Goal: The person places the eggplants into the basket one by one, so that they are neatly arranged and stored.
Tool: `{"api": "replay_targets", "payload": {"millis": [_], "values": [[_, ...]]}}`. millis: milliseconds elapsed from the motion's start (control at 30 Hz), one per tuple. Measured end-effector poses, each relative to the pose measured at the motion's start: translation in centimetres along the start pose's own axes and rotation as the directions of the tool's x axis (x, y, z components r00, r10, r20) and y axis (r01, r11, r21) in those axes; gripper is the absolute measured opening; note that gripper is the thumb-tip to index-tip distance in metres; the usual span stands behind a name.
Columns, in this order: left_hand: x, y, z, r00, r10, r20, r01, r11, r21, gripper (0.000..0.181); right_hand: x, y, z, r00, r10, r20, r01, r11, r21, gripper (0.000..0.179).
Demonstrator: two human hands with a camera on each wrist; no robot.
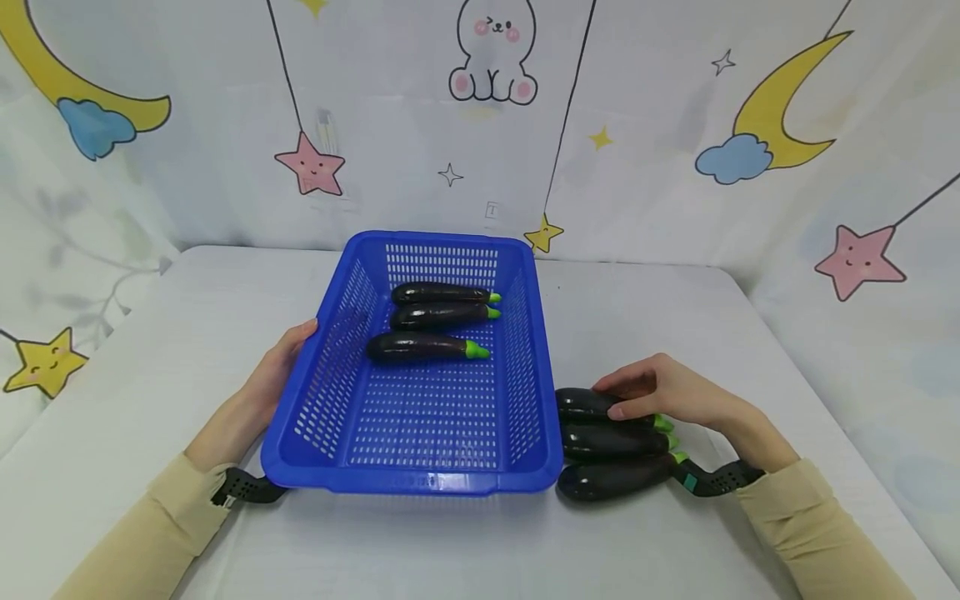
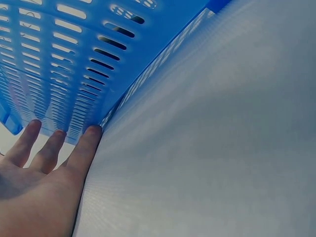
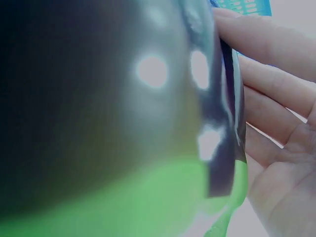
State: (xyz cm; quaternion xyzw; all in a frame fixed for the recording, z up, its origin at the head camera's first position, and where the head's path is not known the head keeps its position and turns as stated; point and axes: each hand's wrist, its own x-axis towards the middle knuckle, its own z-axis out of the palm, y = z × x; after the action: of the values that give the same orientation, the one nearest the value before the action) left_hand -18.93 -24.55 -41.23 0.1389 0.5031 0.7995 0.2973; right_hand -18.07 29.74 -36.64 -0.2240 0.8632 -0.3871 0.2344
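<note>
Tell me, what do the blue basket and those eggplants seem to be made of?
The blue basket looks like smooth molded plastic with a slight sheen: its color is even and rows of slots pierce its walls. The eggplants have glossy dark skins with sharp highlights. They may be real, but their bright green caps hint at plastic imitations; I can't be sure.

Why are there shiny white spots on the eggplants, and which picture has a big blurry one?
Right wrist view: the nearest eggplant is blurred, probably too close to the camera; its white spots look like light bouncing off glossy skin, while the right hand looks clearer; head view: smaller glints, sharper eggplants.
</note>
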Motion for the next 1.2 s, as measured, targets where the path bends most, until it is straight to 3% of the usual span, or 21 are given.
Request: {"api": "replay_targets", "payload": {"millis": [700,1200], "values": [[-0.1,0.1,0.3,0.999,0.011,-0.043,-0.009,0.998,0.06,0.046,-1.0,-0.6,-1.1,0.996,0.003,-0.084,-0.005,1.0,-0.025,0.04],[-0.2,0.0,0.3,1.0,0.022,-0.007,-0.022,1.0,0.021,0.046,-2.0,-1.7,-1.8,0.991,-0.062,-0.117,0.057,0.997,-0.042,0.035]]}}
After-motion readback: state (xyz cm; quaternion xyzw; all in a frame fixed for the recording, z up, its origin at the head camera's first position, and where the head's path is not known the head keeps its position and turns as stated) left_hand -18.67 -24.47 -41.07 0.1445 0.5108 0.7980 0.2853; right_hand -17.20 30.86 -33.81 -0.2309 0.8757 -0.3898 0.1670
